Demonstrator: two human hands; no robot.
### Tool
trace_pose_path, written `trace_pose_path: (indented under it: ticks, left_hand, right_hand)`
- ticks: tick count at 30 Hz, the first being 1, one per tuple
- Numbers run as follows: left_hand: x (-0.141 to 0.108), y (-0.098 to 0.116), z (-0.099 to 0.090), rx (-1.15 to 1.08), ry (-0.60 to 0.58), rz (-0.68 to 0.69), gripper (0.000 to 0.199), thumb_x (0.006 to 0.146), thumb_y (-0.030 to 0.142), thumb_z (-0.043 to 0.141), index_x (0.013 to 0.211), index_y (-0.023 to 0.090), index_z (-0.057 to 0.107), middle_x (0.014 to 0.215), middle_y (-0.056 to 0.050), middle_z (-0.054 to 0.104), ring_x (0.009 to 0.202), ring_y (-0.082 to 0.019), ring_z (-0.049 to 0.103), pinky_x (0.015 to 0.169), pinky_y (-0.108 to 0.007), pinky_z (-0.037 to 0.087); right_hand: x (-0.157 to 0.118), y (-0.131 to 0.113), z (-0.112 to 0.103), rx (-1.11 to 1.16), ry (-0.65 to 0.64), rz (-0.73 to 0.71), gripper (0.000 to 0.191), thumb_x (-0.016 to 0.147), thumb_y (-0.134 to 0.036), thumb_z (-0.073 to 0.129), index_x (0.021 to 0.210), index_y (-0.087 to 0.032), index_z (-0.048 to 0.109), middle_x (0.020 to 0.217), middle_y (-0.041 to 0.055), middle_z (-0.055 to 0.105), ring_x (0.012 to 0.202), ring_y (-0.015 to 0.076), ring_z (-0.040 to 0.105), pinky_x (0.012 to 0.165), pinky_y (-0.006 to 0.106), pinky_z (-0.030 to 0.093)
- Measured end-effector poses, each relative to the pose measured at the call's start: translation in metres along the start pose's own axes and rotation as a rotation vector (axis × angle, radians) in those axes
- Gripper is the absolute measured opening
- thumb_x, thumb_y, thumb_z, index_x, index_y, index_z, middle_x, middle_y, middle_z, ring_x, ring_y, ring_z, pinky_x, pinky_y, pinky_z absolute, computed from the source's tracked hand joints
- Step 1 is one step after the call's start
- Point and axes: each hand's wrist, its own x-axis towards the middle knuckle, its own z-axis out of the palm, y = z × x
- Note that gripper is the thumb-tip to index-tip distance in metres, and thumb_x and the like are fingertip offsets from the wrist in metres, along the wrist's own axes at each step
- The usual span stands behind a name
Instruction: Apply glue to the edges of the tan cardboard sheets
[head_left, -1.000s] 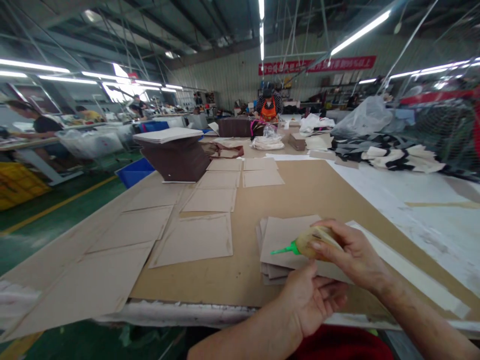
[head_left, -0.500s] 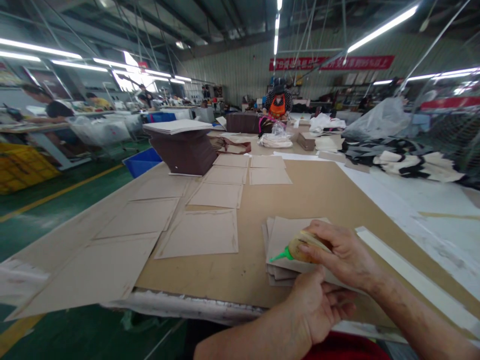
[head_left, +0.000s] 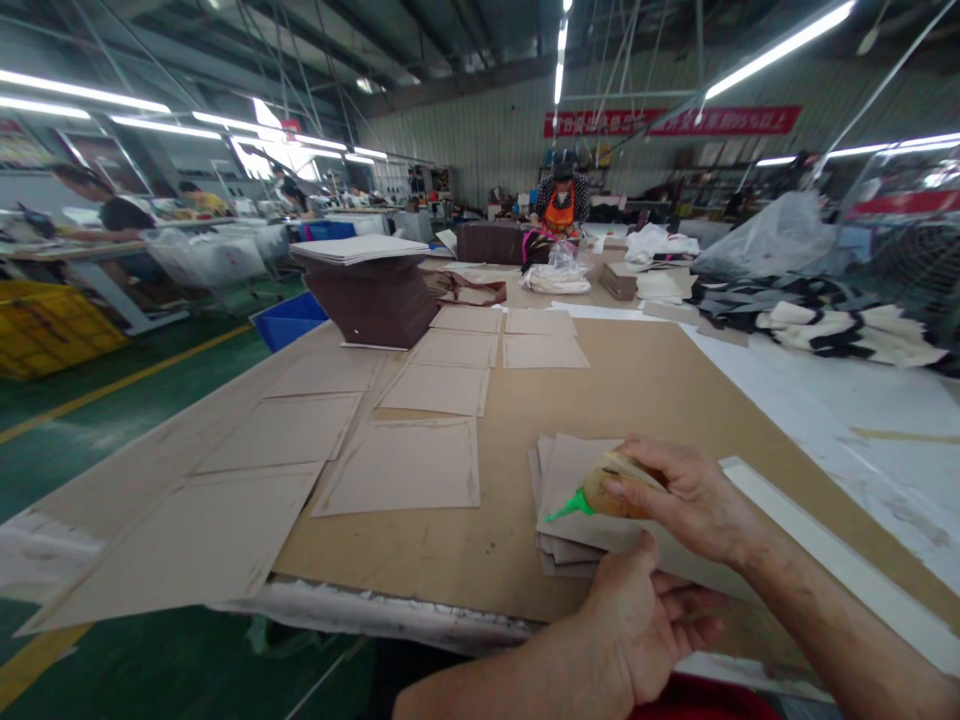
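Observation:
My right hand (head_left: 686,495) is wrapped round a yellowish squeeze glue bottle (head_left: 611,487). Its green nozzle points left and down, close to the left edge of the top grey-brown cardboard sheet (head_left: 570,460). My left hand (head_left: 637,610) is palm up at that sheet's near edge, the thumb over the edge and the loosely curled fingers below it. Beneath lies a small, uneven stack of like sheets (head_left: 570,553). A long cream strip (head_left: 825,550) lies to the right of my right forearm.
Several cardboard sheets with brownish streaks along their edges, such as one sheet (head_left: 405,465), lie in rows on the left of the table (head_left: 420,560). A tall dark brown stack (head_left: 375,300) stands behind them. Plastic bags (head_left: 772,235) and black-and-white cloth pieces (head_left: 855,320) lie back right.
The glue bottle's nozzle has shifted slightly along the left edge of the top sheet. Both hands keep nearly the same pose, and the whole view has shifted slightly.

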Motion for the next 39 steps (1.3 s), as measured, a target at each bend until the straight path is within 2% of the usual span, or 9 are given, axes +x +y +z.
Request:
trace_pose_path:
  ticks: [14, 17, 21, 26, 32, 35, 39]
  left_hand:
    - [-0.001, 0.001, 0.002, 0.002, 0.005, 0.002, 0.039, 0.099, 0.036, 0.039, 0.093, 0.005, 0.062, 0.085, -0.013, 0.063, 0.066, -0.017, 0.062, 0.06, -0.028, 0.046]
    - [-0.001, -0.001, 0.004, -0.014, 0.024, 0.008, 0.044, 0.101, 0.038, 0.03, 0.095, 0.006, 0.06, 0.084, -0.012, 0.063, 0.064, -0.017, 0.062, 0.059, -0.028, 0.046]
    - [0.0, -0.005, 0.006, -0.044, 0.053, 0.03, 0.048, 0.103, 0.039, 0.021, 0.099, 0.007, 0.057, 0.086, -0.013, 0.062, 0.061, -0.015, 0.059, 0.057, -0.027, 0.045]
    - [-0.001, -0.006, 0.009, -0.061, 0.062, 0.059, 0.047, 0.103, 0.037, 0.022, 0.098, 0.006, 0.056, 0.081, -0.011, 0.061, 0.058, -0.014, 0.057, 0.056, -0.026, 0.046]
    - [-0.003, -0.006, 0.012, -0.074, 0.074, 0.069, 0.048, 0.103, 0.037, 0.021, 0.1, 0.005, 0.056, 0.078, -0.011, 0.062, 0.056, -0.014, 0.058, 0.054, -0.025, 0.045]
    - [-0.004, -0.007, 0.012, -0.091, 0.089, 0.084, 0.047, 0.103, 0.037, 0.023, 0.104, 0.004, 0.055, 0.077, -0.011, 0.063, 0.055, -0.014, 0.058, 0.056, -0.026, 0.047]
    - [-0.012, -0.007, 0.014, -0.149, 0.106, 0.099, 0.039, 0.103, 0.032, 0.024, 0.115, 0.007, 0.051, 0.087, -0.013, 0.067, 0.065, -0.017, 0.064, 0.063, -0.028, 0.051]
  right_hand:
    - [-0.001, -0.006, 0.002, -0.007, -0.01, 0.011, 0.025, 0.094, -0.041, 0.055, 0.082, -0.022, 0.065, 0.079, -0.0007, 0.06, 0.072, 0.0165, 0.056, 0.064, 0.028, 0.039]
    - [0.0, 0.002, 0.002, -0.026, -0.001, 0.036, 0.025, 0.093, -0.042, 0.056, 0.082, -0.022, 0.065, 0.077, -0.0012, 0.061, 0.071, 0.0172, 0.057, 0.063, 0.028, 0.04]
    - [0.006, 0.021, 0.002, -0.085, 0.082, 0.066, 0.025, 0.093, -0.042, 0.053, 0.088, -0.022, 0.066, 0.084, 0.0009, 0.064, 0.077, 0.0201, 0.059, 0.068, 0.03, 0.041]
    - [0.011, 0.029, 0.001, -0.164, 0.161, 0.085, 0.028, 0.094, -0.044, 0.051, 0.091, -0.02, 0.065, 0.085, 0.0045, 0.065, 0.077, 0.0228, 0.059, 0.071, 0.033, 0.04]
    - [0.014, 0.026, -0.001, -0.164, 0.068, 0.036, 0.028, 0.094, -0.045, 0.053, 0.086, -0.022, 0.066, 0.082, 0.0007, 0.065, 0.074, 0.019, 0.06, 0.067, 0.029, 0.042]
    - [0.022, 0.035, -0.003, -0.224, 0.144, 0.078, 0.03, 0.094, -0.045, 0.05, 0.088, -0.02, 0.066, 0.081, 0.0027, 0.065, 0.074, 0.0212, 0.06, 0.067, 0.031, 0.04]
    - [0.033, 0.046, -0.003, -0.275, 0.207, 0.103, 0.032, 0.094, -0.047, 0.048, 0.089, -0.02, 0.064, 0.081, 0.0042, 0.065, 0.075, 0.0223, 0.059, 0.067, 0.032, 0.038]
